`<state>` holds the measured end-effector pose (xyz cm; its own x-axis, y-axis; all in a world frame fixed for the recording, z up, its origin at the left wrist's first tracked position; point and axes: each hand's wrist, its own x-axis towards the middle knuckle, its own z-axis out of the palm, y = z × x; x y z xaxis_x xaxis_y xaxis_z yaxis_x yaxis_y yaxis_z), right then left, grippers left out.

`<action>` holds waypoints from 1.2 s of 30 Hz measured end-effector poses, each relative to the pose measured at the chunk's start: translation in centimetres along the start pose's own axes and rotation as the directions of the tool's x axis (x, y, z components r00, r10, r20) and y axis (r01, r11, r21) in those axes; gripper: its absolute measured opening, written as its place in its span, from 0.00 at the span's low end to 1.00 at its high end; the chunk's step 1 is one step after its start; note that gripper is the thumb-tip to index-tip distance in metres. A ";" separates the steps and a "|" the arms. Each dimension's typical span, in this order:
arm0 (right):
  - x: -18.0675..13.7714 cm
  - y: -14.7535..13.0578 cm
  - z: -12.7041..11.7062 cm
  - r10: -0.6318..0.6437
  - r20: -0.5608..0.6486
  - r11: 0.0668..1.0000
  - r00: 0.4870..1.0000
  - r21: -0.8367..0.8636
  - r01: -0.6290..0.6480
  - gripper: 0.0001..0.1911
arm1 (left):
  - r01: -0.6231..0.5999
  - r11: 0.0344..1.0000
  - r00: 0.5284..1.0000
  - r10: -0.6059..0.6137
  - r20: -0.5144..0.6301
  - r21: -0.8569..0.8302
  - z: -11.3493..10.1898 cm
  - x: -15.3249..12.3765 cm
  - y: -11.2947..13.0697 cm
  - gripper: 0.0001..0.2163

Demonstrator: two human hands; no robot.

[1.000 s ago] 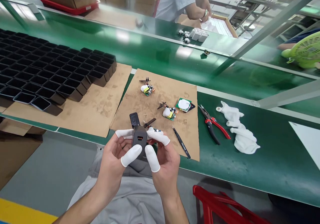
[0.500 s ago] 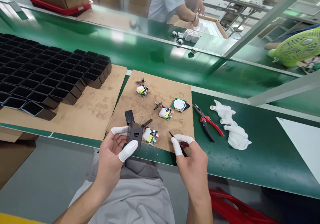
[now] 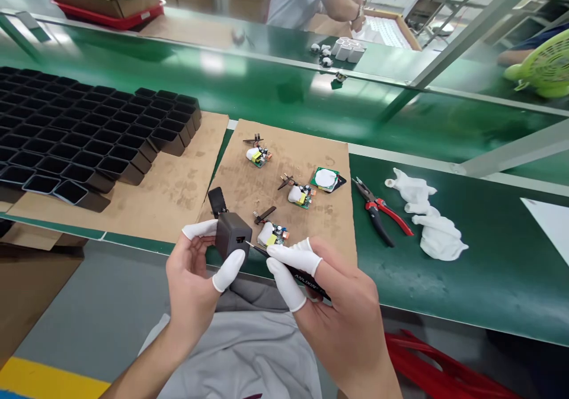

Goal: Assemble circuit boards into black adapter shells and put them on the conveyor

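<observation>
My left hand [image 3: 195, 274], white cots on thumb and finger, grips a black charger housing [image 3: 229, 233] with a rectangular port facing right. A black plug cover piece [image 3: 217, 201] sticks up behind the housing. Black tweezers [image 3: 297, 274] with light lettering are pinched in my right hand [image 3: 329, 298], which also wears white finger cots. Their fine tips point left, close beside the port; whether they touch it I cannot tell. Just behind my hands lies a circuit board [image 3: 272, 234] with a white blob and yellow part. Two similar boards, one at mid-cardboard [image 3: 302, 195] and one farther back [image 3: 258, 156], lie beyond.
Rows of open black housings [image 3: 89, 132] stand at left on cardboard. A green board with a white disc [image 3: 326, 178] lies near the cardboard's right edge. Red-black pliers [image 3: 380, 209] and crumpled white finger cots [image 3: 427, 209] rest rightward. Across the bench, a person's arms [image 3: 342, 2] work over a tray.
My right hand has moved left and brought the tweezers' tips to the housing's port. My left hand has turned the housing slightly and shifted a little left.
</observation>
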<state>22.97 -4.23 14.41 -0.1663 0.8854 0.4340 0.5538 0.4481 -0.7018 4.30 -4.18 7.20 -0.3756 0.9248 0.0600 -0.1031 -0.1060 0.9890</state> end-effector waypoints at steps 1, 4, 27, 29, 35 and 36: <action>0.0 0.0 0.0 0.000 0.004 1.000 1.000 0.000 0.000 0.09 | -0.025 1.000 1.000 0.025 -0.005 0.019 0.0 -0.1 0.1 0.19; -0.1 -0.1 0.1 0.001 0.007 1.000 1.000 -0.008 -0.001 0.09 | -0.098 0.991 0.995 0.101 -0.023 0.092 0.1 -0.3 0.2 0.21; -1.1 1.1 3.1 0.306 0.356 0.942 0.883 0.020 -0.335 0.14 | -0.717 0.370 0.632 0.703 0.325 0.591 -2.0 1.0 -0.7 0.28; -1.3 1.5 3.8 0.334 0.349 0.910 0.876 0.123 -0.396 0.15 | -0.716 0.389 0.644 0.688 0.334 0.580 -2.1 1.1 -0.5 0.27; -2.0 2.0 5.5 0.372 0.302 0.829 0.878 0.317 -0.460 0.16 | -0.708 0.419 0.664 0.668 0.336 0.568 -2.6 1.2 -0.6 0.27; -2.0 2.0 5.7 0.369 0.290 0.830 0.883 0.325 -0.453 0.17 | -0.709 0.421 0.665 0.667 0.337 0.565 -2.7 1.2 -0.7 0.28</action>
<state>19.78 -4.44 8.91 -0.1794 0.9830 -0.0392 0.2696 0.0108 -0.9629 1.44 -3.93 6.26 -0.0086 0.6669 0.7451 0.7436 -0.4939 0.4506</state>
